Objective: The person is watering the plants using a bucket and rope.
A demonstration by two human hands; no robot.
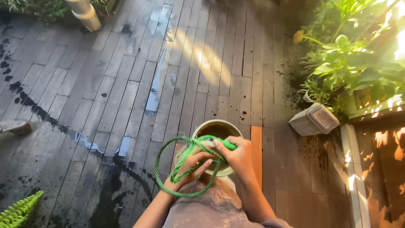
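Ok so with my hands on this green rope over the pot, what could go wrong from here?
The green rope hangs in loose loops around your left hand and right hand, so it could tangle or snag your fingers. The pot sits right under the loops; a caught coil might tip it. The deck shows wet streaks and puddles, so a step to the side could slip.

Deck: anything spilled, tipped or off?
Yes. Wet streaks and puddles run across the deck, with dark splatter at left. A square planter lies tipped by the plants, soil scattered beside it. Both hands hold green rope over a bucket.
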